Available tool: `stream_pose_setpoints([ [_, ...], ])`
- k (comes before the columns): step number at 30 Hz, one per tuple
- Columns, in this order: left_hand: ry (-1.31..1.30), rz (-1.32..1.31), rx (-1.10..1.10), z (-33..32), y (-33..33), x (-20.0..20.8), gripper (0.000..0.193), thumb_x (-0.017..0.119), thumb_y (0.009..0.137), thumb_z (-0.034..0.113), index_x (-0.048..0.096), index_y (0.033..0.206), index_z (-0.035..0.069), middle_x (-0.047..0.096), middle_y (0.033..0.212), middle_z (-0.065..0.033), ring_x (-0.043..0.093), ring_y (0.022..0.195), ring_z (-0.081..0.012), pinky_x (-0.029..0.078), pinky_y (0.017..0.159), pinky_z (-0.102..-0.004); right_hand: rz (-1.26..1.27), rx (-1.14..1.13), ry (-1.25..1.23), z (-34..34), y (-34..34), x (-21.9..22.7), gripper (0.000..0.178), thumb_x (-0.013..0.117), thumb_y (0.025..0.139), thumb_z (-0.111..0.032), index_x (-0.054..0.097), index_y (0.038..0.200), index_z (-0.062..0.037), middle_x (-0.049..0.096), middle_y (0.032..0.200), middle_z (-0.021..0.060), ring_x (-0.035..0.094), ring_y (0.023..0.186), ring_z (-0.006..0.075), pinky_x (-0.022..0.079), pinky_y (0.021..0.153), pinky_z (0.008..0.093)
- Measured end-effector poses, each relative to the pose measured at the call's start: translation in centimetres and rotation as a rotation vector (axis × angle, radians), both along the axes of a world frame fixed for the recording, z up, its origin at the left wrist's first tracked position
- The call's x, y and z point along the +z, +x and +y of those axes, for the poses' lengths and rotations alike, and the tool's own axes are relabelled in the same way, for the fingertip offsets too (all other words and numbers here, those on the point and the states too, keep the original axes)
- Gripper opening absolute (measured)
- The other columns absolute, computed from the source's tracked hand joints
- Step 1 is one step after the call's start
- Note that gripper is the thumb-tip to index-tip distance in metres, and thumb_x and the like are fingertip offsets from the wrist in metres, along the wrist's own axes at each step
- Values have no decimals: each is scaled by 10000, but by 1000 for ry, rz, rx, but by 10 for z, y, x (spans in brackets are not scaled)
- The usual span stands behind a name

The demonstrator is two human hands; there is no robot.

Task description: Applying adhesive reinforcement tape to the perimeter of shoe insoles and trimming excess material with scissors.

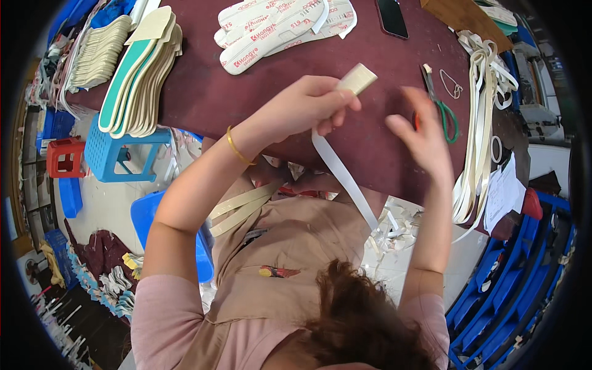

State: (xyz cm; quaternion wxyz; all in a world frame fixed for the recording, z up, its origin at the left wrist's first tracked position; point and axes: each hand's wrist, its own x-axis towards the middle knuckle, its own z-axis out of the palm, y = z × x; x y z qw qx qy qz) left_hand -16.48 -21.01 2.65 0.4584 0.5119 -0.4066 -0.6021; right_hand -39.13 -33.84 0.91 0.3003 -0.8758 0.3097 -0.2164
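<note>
My left hand (314, 106) is closed over the table's near part, pinching a cream-coloured strip (359, 78) whose flat end juts out past the fingers. Below that hand a long white strip (340, 168) hangs over the table edge beside my lap; whether it is one piece with the cream end is hidden by the fingers. My right hand (427, 143) is slightly blurred, its thumb and fingers apart, right beside scissors (452, 123) with green and orange handles. I cannot tell whether the fingers touch the orange handle.
Insole-shaped pieces (271, 34) with red print lie at the far middle, near a phone (392, 18). Stacked insoles (145, 80) stand at the left edge, above a blue stool (117, 151). Long cream strips (478, 123) drape over the right edge. Scraps (394, 231) litter the floor.
</note>
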Motion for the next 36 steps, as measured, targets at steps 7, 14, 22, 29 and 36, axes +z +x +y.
stream_pose_setpoints([
  [7,-488,-1780,587,-95,95,-53,612,702,707,466,544,1055,-11,531,946,-146,514,878,-325,493,722,-390,-482,-236,75,-46,157,-70,188,558,859,-164,564,936,7,644,849,154,626,765,296,484,695,365],
  [14,-350,-1886,392,-97,91,-44,565,713,732,363,512,1059,-51,543,1005,-179,550,920,-309,532,697,-392,-166,-343,123,-15,125,-45,387,629,834,-369,588,797,14,559,814,180,559,780,322,444,713,396],
  [22,-227,-1178,543,-90,170,2,291,610,792,227,608,933,-27,655,870,-148,634,805,-274,495,688,-341,131,-100,-23,54,99,-59,359,754,688,-157,564,955,-10,564,941,128,579,837,240,477,731,363],
  [29,-232,224,469,75,62,5,427,672,785,217,558,1126,-13,640,986,-139,627,839,-211,509,686,-299,-701,98,1029,89,79,-26,248,646,787,25,578,1025,3,602,1049,95,583,864,109,488,720,228],
  [36,18,307,524,97,-1,-15,285,656,831,186,620,1035,-9,672,879,-66,614,719,-112,506,633,-276,-407,194,260,98,77,0,61,625,832,-53,605,888,-37,520,822,-8,468,656,73,413,590,230],
])
